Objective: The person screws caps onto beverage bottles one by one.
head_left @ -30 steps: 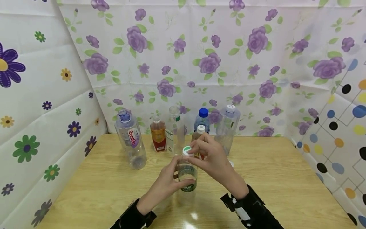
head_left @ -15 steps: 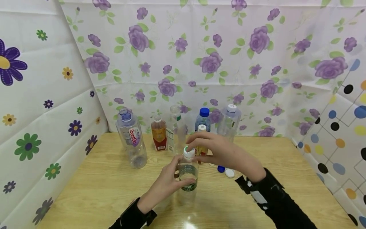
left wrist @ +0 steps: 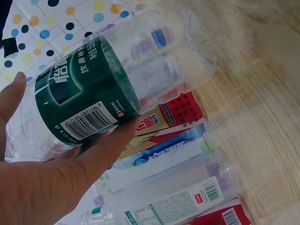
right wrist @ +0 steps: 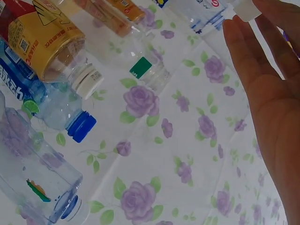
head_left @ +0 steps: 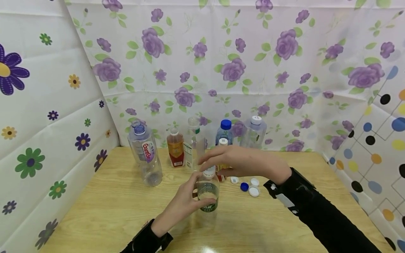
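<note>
A clear water bottle (head_left: 209,189) with a green label stands upright near the middle of the wooden table. My left hand (head_left: 186,196) grips it from the left, thumb across the front; the label (left wrist: 75,89) shows large in the left wrist view. From the right, my right hand (head_left: 240,162) reaches over the neck and pinches the white bottle cap (head_left: 209,171) at the top. That same cap (right wrist: 246,10) appears between the fingertips in the right wrist view. The back of the hand partly covers a small bottle (head_left: 223,141) with a white cap behind it.
Several loose caps, including a blue cap (head_left: 244,186), lie right of the held bottle. Behind stand an uncapped large bottle (head_left: 145,154), an orange-labelled bottle (head_left: 175,151), a clear bottle (head_left: 197,147), a blue-capped bottle (head_left: 225,134) and a white-capped large bottle (head_left: 254,135).
My right hand has turned over the cap, its wrist and forearm swinging out to the right. Loose caps once hidden behind it now show. The left hand and bottle have stayed put.
</note>
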The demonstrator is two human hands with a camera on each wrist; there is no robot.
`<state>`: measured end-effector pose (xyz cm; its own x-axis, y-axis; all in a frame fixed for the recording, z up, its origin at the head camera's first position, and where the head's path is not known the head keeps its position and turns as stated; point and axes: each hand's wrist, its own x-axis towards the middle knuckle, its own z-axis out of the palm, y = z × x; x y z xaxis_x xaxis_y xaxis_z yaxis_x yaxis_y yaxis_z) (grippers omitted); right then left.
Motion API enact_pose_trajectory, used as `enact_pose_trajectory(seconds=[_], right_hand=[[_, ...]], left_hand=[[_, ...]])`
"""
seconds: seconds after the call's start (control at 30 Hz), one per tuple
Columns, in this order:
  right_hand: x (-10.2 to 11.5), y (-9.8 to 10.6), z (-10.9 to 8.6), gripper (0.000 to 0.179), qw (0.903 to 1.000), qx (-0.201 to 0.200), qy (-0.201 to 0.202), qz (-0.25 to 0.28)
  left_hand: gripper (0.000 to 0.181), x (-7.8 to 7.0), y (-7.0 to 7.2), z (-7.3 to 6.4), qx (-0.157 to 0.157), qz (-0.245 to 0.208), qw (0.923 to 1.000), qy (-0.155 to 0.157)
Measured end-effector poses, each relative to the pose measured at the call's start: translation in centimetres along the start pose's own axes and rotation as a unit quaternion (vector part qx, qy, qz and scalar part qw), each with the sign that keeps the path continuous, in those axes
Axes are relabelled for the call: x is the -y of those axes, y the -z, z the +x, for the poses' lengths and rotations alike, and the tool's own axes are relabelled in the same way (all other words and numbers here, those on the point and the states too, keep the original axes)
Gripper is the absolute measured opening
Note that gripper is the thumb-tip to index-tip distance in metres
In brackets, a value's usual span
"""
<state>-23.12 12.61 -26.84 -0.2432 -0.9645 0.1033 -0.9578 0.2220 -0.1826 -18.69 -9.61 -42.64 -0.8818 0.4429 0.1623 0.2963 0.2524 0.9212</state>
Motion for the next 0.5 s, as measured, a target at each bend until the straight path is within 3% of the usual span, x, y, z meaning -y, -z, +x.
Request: enact_pose_trajectory(seconds=[0.27,0.5], right_hand=[[-0.1,-0.1,0.3,0.041,1.0000,0.007,0.000,0.001],[0.0,-0.1,0.6,0.037,0.9998,0.005,-0.009,-0.014]], left_hand=[[0.072,0.0,-0.1,-0.2,0.010,-0.008,0.9999,0.003],[0.072,-2.5,0.2,-0.7,0.014,-0.014,0.9997,0.014]])
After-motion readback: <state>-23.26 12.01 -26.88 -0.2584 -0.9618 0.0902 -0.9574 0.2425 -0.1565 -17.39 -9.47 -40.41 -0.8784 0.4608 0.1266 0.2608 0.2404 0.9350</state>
